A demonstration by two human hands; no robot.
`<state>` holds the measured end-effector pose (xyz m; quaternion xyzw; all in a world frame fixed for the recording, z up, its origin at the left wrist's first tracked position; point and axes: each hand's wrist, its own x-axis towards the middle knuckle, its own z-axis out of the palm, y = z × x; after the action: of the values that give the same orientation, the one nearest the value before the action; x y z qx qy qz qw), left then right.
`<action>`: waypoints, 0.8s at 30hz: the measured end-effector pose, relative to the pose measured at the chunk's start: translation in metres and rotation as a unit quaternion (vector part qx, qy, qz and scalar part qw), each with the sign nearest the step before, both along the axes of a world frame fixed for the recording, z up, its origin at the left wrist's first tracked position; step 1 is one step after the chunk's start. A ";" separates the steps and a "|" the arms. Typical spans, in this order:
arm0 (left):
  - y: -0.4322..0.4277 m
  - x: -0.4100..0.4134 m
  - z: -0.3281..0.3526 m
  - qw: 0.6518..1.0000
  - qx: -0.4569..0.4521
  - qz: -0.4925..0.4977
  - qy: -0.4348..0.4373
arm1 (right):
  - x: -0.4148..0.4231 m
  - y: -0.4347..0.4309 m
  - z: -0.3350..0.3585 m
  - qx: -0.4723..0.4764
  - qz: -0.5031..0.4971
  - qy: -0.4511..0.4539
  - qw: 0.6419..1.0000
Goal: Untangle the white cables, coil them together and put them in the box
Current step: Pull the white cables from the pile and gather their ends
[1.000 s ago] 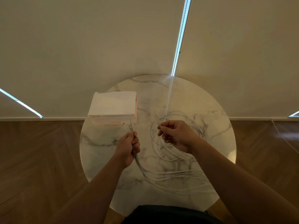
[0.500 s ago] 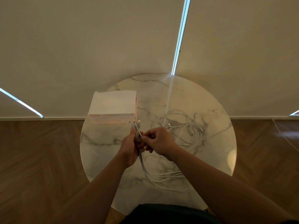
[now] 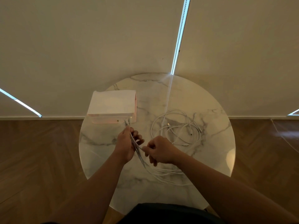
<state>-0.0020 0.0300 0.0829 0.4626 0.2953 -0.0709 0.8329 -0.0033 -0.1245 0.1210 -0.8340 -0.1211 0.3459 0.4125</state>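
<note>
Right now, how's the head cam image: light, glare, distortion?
Head view: dim, warm light; bright slit throws a glare streak across the table; wide-angle slants the side slits; cables legible, little blur.

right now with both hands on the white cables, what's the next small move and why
Probably slide the right hand along the thin white cables, away from the left hand gripping their plug ends. The far lengths lie in loose overlapping loops on the round marble table, so they need straightening before coiling.
</note>
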 end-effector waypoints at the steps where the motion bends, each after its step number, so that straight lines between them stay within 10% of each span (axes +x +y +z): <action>1: 0.003 0.001 0.000 1.000 -0.020 0.018 0.003 | -0.003 -0.004 -0.004 -0.015 0.037 0.003 0.999; 12: 0.033 0.008 -0.010 0.995 -0.020 0.083 0.051 | -0.058 -0.067 -0.059 -0.148 0.187 -0.059 0.969; 24: 0.040 -0.011 -0.005 0.983 0.171 -0.013 0.062 | -0.054 -0.107 -0.082 -0.023 0.025 -0.278 0.960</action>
<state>-0.0129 0.0701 0.0775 0.5964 0.3481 -0.0583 0.7209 -0.0569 -0.2311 0.0386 -0.9030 -0.2443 0.1131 0.3348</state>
